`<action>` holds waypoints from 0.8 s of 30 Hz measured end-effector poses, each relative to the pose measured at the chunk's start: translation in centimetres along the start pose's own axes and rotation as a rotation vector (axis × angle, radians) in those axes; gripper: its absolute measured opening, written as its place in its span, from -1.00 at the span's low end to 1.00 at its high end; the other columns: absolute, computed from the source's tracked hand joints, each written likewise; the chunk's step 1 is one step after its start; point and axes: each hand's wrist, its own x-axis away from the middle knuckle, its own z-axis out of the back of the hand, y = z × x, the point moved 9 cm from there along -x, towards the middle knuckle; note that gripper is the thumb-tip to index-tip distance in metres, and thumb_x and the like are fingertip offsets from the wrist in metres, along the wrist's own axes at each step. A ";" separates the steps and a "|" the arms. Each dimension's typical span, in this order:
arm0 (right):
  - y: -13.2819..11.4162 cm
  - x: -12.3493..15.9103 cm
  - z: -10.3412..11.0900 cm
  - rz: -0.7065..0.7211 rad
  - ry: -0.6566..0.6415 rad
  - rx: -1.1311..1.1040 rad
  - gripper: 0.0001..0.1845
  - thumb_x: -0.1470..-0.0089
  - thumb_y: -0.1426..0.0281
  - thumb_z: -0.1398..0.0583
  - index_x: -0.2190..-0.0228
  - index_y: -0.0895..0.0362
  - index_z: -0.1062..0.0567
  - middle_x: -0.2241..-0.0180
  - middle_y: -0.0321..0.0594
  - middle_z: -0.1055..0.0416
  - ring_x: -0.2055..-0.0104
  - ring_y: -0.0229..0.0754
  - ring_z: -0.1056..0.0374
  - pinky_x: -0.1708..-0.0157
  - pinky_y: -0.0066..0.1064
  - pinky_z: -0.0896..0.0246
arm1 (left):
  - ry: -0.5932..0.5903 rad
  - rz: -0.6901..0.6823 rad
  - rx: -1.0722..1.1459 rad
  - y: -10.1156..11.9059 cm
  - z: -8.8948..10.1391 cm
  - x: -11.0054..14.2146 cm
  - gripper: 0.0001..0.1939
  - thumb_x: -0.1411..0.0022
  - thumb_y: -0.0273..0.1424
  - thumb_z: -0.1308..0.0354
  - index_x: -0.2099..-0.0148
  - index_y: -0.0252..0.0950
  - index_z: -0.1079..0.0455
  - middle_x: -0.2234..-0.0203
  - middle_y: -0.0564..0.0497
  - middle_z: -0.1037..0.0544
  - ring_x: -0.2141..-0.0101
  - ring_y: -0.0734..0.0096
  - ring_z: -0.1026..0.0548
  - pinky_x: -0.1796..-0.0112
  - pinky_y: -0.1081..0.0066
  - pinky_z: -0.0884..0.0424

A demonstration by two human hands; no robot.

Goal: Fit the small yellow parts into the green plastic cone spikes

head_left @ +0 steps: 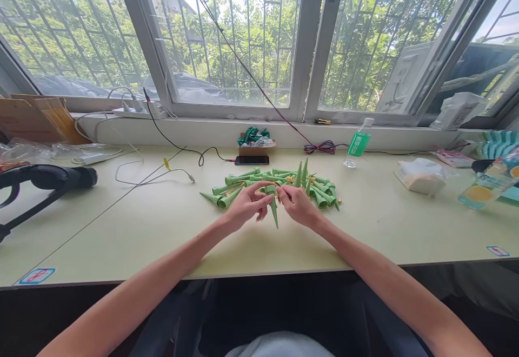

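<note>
My left hand (250, 204) grips a green plastic cone spike (274, 213) near its wide end, with the tip pointing down. Close against its top, my right hand (297, 203) is closed, thumb and fingers pinched together at the cone's rim. Whatever lies between those fingers is too small to make out. Behind both hands spreads a pile of similar green cone spikes (322, 197), with small yellowish pieces among them. A couple of cones (301, 174) stand upright in the pile beyond my right hand.
A phone (252, 160) lies before a small box (256, 139) at the sill. The green-labelled bottle (358, 143) and a tissue pack (421, 176) stand right. A black headset (44, 184) and cables (154, 178) occupy the left. The table's front edge runs beneath my forearms.
</note>
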 end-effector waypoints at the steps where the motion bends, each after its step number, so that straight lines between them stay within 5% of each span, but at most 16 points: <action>1: 0.0 0.0 0.0 -0.002 0.002 -0.006 -0.55 -0.31 0.19 0.04 0.58 0.11 -0.25 0.63 -0.33 -0.21 0.57 -0.30 -0.08 0.51 -0.44 0.05 | 0.007 -0.003 -0.004 0.1 0.0 0.0 -0.44 -0.20 -0.17 -0.25 -0.19 -0.28 -0.29 0.69 0.17 -0.35 0.68 0.57 -0.28 0.61 0.52 -0.20; 12: 0.2 -0.1 -0.1 -0.044 -0.027 -0.032 -0.55 -0.29 0.15 0.02 0.57 0.10 -0.23 0.63 -0.34 -0.20 0.57 -0.29 -0.09 0.52 -0.44 0.04 | 0.089 -0.036 -0.046 0.7 0.5 0.0 -0.44 -0.19 -0.16 -0.25 -0.17 -0.30 -0.32 0.68 0.13 -0.42 0.72 0.58 -0.27 0.66 0.54 -0.19; 24: 0.4 -0.1 -0.3 -0.044 -0.035 -0.041 -0.52 -0.30 0.12 0.04 0.57 0.10 -0.27 0.62 -0.32 -0.22 0.56 -0.27 -0.12 0.51 -0.43 0.03 | 0.055 -0.054 -0.060 1.0 0.2 0.0 -0.46 -0.25 -0.14 -0.18 -0.18 -0.34 -0.35 0.63 0.07 -0.47 0.73 0.57 -0.32 0.67 0.53 -0.22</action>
